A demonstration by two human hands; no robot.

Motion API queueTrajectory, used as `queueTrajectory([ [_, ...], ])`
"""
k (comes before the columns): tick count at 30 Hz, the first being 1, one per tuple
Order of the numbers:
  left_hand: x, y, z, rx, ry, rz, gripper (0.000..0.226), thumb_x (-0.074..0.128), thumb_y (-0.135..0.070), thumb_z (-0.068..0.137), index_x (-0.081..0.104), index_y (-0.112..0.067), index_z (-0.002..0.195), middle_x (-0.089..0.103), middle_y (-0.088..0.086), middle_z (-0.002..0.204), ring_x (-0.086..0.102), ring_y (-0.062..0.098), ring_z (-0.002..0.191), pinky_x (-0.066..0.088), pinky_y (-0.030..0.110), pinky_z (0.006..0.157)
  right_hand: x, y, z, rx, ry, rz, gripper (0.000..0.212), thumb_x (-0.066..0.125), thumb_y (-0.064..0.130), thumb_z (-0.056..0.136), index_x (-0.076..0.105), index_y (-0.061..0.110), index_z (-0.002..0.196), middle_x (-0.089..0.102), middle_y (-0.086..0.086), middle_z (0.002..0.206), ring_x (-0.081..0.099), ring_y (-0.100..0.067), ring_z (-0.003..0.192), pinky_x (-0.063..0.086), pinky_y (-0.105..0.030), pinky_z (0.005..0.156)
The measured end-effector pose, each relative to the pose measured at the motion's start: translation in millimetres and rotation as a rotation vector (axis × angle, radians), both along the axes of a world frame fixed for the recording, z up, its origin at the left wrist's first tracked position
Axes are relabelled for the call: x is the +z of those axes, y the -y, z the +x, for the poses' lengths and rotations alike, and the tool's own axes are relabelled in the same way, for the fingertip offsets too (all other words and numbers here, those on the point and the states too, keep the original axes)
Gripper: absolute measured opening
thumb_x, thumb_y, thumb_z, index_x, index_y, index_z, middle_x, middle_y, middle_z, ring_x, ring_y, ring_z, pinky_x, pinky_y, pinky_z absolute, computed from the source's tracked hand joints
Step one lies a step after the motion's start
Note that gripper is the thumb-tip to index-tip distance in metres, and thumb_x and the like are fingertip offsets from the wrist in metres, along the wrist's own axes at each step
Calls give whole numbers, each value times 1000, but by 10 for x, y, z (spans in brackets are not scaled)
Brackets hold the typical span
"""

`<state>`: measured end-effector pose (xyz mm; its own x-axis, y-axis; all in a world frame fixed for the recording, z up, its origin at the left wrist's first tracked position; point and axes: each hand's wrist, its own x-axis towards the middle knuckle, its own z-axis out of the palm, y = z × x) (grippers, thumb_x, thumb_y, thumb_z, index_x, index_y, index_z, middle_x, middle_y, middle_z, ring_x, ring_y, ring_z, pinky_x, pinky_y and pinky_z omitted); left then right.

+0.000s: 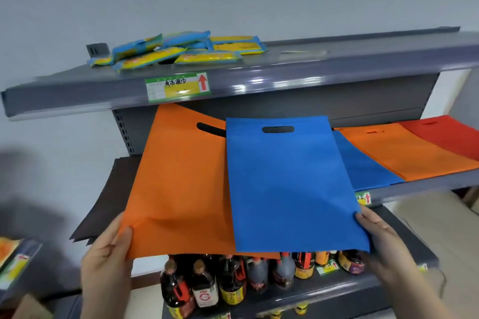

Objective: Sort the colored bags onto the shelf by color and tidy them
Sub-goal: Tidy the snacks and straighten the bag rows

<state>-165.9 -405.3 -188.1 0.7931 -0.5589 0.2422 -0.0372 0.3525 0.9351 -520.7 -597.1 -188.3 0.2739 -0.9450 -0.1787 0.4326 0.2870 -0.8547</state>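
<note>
Your left hand [108, 254] pinches the near corner of the orange bag [178, 184]. Your right hand [375, 230] pinches the near corner of the blue bag [290, 184], which lies partly over the orange one. Both bags point long-ways away from you, toward the middle shelf [414, 189]. The blue pile [363, 166] there lies just right of your blue bag, so I think your right hand is nearer.

Room to pass under the top shelf [259, 80], above the flat bags. Middle shelf [414, 186] covered right by a lying blue bag [363, 163], orange bag [404, 153] and red bag [445, 134], left by dark bags [108, 189]. Front blocked by the held orange bag [176, 176] and blue bag [290, 184]. Below, bottles [233, 282] packed close.
</note>
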Motion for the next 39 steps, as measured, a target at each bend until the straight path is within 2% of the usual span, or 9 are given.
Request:
queueTrajectory([
  [4,67,440,-26,-80,22,-11,33,45,-2,95,64,-20,115,67,4,116,64,17,105,54,26,86,40,174,-224,-120,-18,7,28,41,8,97,62,9,116,72,-7,101,71,-16,79,56,-23,55],
  [6,95,612,-64,-92,23,-3,33,47,-5,96,67,-27,109,68,1,112,64,15,104,54,23,85,46,256,-285,-128,-29,2,28,41,8,97,62,9,115,73,-7,98,71,-15,76,56,-23,53],
  [14,195,1096,-244,-108,38,-31,31,45,-3,97,64,-22,111,67,5,110,65,12,99,54,23,85,35,842,-687,-156,-149,-10,29,38,9,99,63,15,113,73,-6,98,70,-18,76,56,-27,53],
  [19,282,1249,-475,-24,84,-40,30,47,-6,97,66,-26,108,71,-7,93,65,8,86,55,18,74,19,1486,-860,-133,-241,-43,26,38,4,98,61,5,110,74,-1,84,71,-14,72,56,-23,55],
  [23,324,1269,-811,76,104,-21,31,47,-9,97,69,-29,105,69,-9,87,61,7,79,55,21,72,8,1942,-847,-79,-330,-79,27,38,-3,97,60,11,89,70,8,63,67,-4,57,50,-14,47],
  [28,418,1282,-1193,197,188,1,36,48,-9,97,72,-36,100,66,-14,80,57,7,74,51,21,66,-152,2496,-845,-40,-510,-135,23,45,0,94,60,6,110,62,-16,108,61,-26,82,56,-25,55],
  [32,513,1266,-1522,279,193,-28,42,49,-5,96,73,-38,93,69,-18,82,58,1,78,51,16,72,-167,2723,-813,-53,-688,-188,30,47,2,92,60,5,119,59,-12,110,57,-32,103,49,-41,81],
  [36,629,1264,-1827,290,217,-53,42,48,-2,95,73,-35,91,70,-21,83,60,-5,80,49,11,76,-120,2797,-855,-90,-812,-315,31,42,-1,91,63,1,114,63,-20,114,53,-27,91,43,-40,77],
  [39,689,1280,-1972,290,235,-50,43,49,-3,95,74,-39,89,70,-21,81,59,-4,78,49,12,75,-63,2759,-887,-45,-951,-390,34,44,-3,91,56,-4,123,61,-22,117,56,-36,99,38,-33,74],
])
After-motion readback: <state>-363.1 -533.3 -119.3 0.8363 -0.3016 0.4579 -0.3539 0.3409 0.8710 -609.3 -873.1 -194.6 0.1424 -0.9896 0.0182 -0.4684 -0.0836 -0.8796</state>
